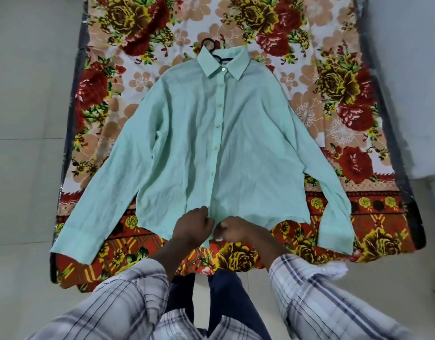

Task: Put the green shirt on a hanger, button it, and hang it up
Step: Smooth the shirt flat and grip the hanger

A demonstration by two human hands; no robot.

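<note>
**Both hands at the bottom of the shirt front**

The green shirt (211, 148) lies face up and spread flat on a floral sheet (346, 77), collar toward twelve o'clock and hem toward six. Its sleeves are splayed out, one cuff reaching toward eight o'clock, the other toward four. A dark hanger (210, 44) sits inside the neck; only its hook and a bit of its shoulder show, poking out past the collar at twelve o'clock. The button strip runs down the middle of the front, with a row of pale buttons that look done up from the collar downward.

At six o'clock on the shirt, the person's two hands meet at the very bottom of that strip. The left hand (193, 225) is curled into a loose fist with its fingertips pinching the fabric edge on its side. The right hand (236, 229) is likewise curled, fingers closed on the cloth opposite, the two hands nearly touching. Whether a button sits between them I cannot tell; the fingers hide it.

Plaid sleeves (118, 298) come in from five and seven o'clock. The sheet lies on a pale tiled floor (27, 168).
</note>
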